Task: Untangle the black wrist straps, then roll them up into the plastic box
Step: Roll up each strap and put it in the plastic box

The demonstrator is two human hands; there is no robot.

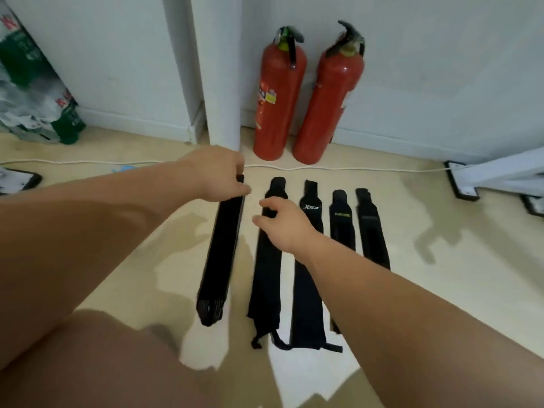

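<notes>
At far left a printed pack (32, 92) leans on the wall, no part of this job. Next comes my left hand (216, 173), fingers curled down and pinching the far end of the first strap (223, 251), which lies straight on the floor (441, 275). Just beside it my right hand (284, 223) hovers over the upper part of the second strap (266, 278), fingers half curled, thumb and forefinger apart, holding nothing I can see; whether it touches the cloth I cannot tell. Rightward lie the third strap (306, 304), fourth strap (341, 219) and fifth strap (372, 231), side by side. Thin loops trail from the near ends of the second and third; whether they are caught together I cannot tell.

I judge these straps light, soft and limp, with nothing to break. Lifted mid-length they would flop, so an end is the place to take hold, rolling tight from there with both hands. No plastic box shows anywhere, so I cannot say what it holds.
</notes>
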